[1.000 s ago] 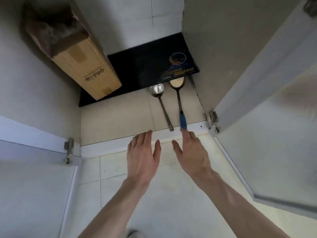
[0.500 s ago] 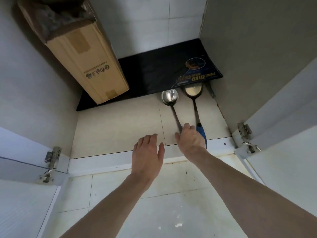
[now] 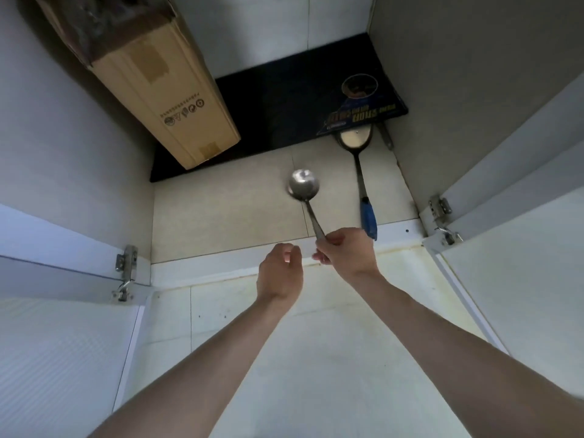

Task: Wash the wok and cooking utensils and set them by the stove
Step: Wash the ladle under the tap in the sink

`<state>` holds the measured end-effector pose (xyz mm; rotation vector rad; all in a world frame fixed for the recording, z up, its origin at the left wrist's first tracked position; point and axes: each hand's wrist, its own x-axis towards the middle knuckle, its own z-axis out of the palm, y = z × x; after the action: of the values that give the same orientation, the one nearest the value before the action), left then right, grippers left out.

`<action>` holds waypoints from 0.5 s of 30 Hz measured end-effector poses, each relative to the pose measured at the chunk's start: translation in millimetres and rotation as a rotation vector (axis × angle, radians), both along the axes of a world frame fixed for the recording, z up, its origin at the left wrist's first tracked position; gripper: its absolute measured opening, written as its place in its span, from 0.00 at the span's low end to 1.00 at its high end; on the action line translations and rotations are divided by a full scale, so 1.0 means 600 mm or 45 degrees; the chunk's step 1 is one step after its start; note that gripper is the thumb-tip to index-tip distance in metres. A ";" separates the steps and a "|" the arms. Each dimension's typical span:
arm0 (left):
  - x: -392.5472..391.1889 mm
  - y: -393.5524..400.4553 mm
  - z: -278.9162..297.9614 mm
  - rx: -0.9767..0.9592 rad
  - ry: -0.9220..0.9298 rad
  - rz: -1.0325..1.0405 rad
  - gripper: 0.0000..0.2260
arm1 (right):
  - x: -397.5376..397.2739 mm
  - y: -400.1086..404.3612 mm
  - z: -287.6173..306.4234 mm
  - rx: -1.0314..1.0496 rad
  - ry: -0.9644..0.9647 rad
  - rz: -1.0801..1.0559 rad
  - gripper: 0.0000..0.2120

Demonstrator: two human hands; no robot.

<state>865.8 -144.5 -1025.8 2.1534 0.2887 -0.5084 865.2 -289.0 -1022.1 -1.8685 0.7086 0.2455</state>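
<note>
I look down into an open floor cabinet. My right hand (image 3: pixel 347 251) grips the handle end of a steel ladle (image 3: pixel 304 186), whose bowl is lifted off the tiled cabinet floor and points away from me. A spatula with a blue handle (image 3: pixel 368 213) still lies on the tiles to the right, its blade (image 3: pixel 354 137) resting against the black box. My left hand (image 3: pixel 279 273) hovers beside the right one, fingers curled loosely, holding nothing. No wok is in sight.
A flat black box with printed lettering (image 3: pixel 284 105) lies at the back of the cabinet. A long cardboard carton (image 3: pixel 164 90) leans in from the upper left. Both cabinet doors stand open, hinges (image 3: pixel 126 260) (image 3: pixel 439 207) at each side. A thin metal piece (image 3: pixel 387 137) lies by the right wall.
My right hand closed on the ladle's handle and lifted it toward me, off the tiles. My left hand curled its fingers. The spatula has stayed put.
</note>
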 end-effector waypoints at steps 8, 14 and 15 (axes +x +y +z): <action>-0.104 -0.007 0.173 -0.746 0.542 0.839 0.11 | -0.199 0.033 0.208 0.619 0.113 -0.087 0.06; -0.197 0.014 0.410 -0.926 0.737 0.953 0.11 | -0.304 0.005 0.453 0.617 0.248 -0.031 0.01; -0.213 0.013 0.461 -0.946 0.764 0.953 0.12 | -0.319 0.001 0.500 0.600 0.277 -0.016 0.02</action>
<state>738.0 -136.4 -749.2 1.0236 1.0078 -0.6643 673.7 -288.5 -721.9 -1.3998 0.7346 0.5636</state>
